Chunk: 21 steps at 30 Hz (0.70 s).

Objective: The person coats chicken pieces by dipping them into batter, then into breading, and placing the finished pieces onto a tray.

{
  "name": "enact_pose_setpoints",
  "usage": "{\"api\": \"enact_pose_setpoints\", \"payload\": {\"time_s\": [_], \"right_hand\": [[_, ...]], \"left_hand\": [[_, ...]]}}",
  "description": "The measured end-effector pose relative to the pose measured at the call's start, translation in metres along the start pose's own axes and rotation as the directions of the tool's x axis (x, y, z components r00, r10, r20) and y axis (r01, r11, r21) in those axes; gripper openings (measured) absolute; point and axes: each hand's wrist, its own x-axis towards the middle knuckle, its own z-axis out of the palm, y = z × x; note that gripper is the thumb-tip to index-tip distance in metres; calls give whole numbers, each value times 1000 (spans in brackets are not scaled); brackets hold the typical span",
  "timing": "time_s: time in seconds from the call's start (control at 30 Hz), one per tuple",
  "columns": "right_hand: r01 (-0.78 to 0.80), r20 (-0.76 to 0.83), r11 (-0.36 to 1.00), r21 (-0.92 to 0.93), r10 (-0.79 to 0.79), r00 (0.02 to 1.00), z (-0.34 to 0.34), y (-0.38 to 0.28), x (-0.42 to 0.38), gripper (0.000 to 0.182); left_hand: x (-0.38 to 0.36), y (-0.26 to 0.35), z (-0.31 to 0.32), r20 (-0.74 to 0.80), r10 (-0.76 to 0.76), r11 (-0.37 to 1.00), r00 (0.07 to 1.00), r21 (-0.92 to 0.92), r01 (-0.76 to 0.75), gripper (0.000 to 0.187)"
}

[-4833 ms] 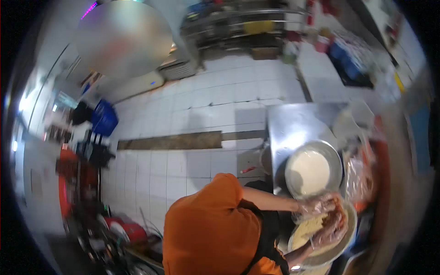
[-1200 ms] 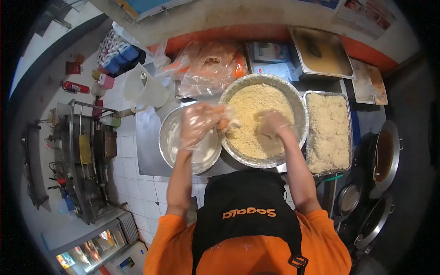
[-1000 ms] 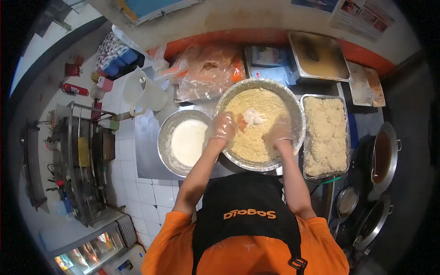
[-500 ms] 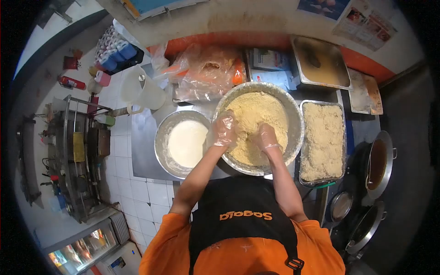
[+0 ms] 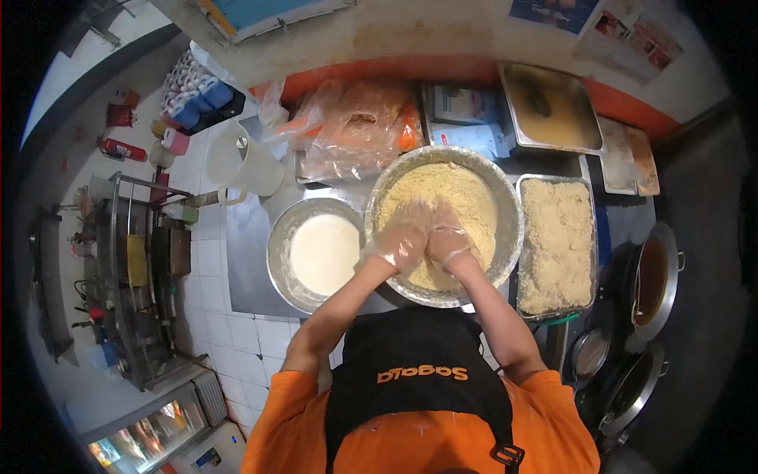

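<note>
Drawn together, two hands [image 5: 401, 239] [image 5: 448, 235] touch crumbs [image 5: 454, 184] in one bowl [image 5: 512, 213]; grip cannot be told.

Thin, clear, creased plastic gloves [image 5: 401, 243] cover the fingers [image 5: 444, 215] of both the left hand [image 5: 404, 237] and the right hand [image 5: 450, 239], with loose, crinkled edges at the wrists just behind the fingers. Farther back from the fingers, orange sleeves [image 5: 294, 395] end near the elbows, part of an orange shirt [image 5: 410, 446] with faint pale marks on its chest. Over it, well behind the fingers, lies a black apron [image 5: 414, 340] bearing orange lettering [image 5: 423, 373] that seems to read "Sagala", upside down in this view, and a black strap [image 5: 513, 426] with a dark slotted buckle [image 5: 508, 454] on the right side.
</note>
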Motion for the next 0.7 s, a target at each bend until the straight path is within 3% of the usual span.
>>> {"api": "enact_pose_setpoints", "payload": {"time_s": [0.03,0.07,0.13,0.17,0.2,0.23,0.27,0.3,0.33,0.37,0.4,0.47,0.5,0.57,0.6,0.67,0.7], "right_hand": [[-229,420,970,79,176,890,-22,7,9,55],[-466,772,884,51,261,579,-31,9,10,52],[-540,767,841,29,327,552,-21,31,7,46],[-503,532,856,116,374,759,-9,39,-3,45],[-444,240,876,188,398,885,-1,44,-7,46],[-523,389,831,188,426,817,3,40,-6,54],[-533,392,825,190,434,811,12,36,-6,54],[-658,499,698,283,479,722,29,37,-6,50],[-764,602,543,349,494,627,25,33,4,46],[-788,631,457,413,481,609,15,29,7,44],[-786,624,458,415,485,613,14,30,5,44],[-674,564,129,728,447,695,13,31,-2,37],[-671,560,135,730,444,699,7,38,2,37],[-775,631,340,533,451,631,-19,51,15,33],[-776,636,341,530,446,630,-30,51,20,33],[-608,452,610,508,412,791,-53,53,29,37],[-510,368,747,427,372,852,-67,45,35,44]], "left_hand": [[4,11,-30,293,-56,998,955,-12,62,52],[5,13,-37,305,-54,998,951,-19,63,52],[22,4,-46,552,-69,993,831,-44,112,54],[15,-5,-33,545,-73,993,835,-40,112,54],[0,-21,-8,131,-10,1000,991,30,6,62],[-9,-26,-11,-291,103,989,951,134,-66,70],[-15,-28,-13,-282,109,988,953,132,-74,70],[-9,-23,-47,35,-129,986,991,-105,132,74],[-5,-22,-68,384,-278,886,881,-251,389,77],[-13,-25,-61,273,-300,838,914,-383,389,75],[-18,-29,-50,267,-296,841,917,-381,383,75],[-27,-37,-29,81,-357,434,931,-868,242,72],[-28,-39,-24,75,-359,436,930,-868,238,72],[-34,-41,-17,-234,-311,692,921,-721,50,67],[-38,-43,-13,-231,-318,689,919,-723,56,67],[-42,-49,-5,-50,-358,190,932,-982,20,63],[-43,-53,8,-49,-353,189,934,-982,20,63]]}}
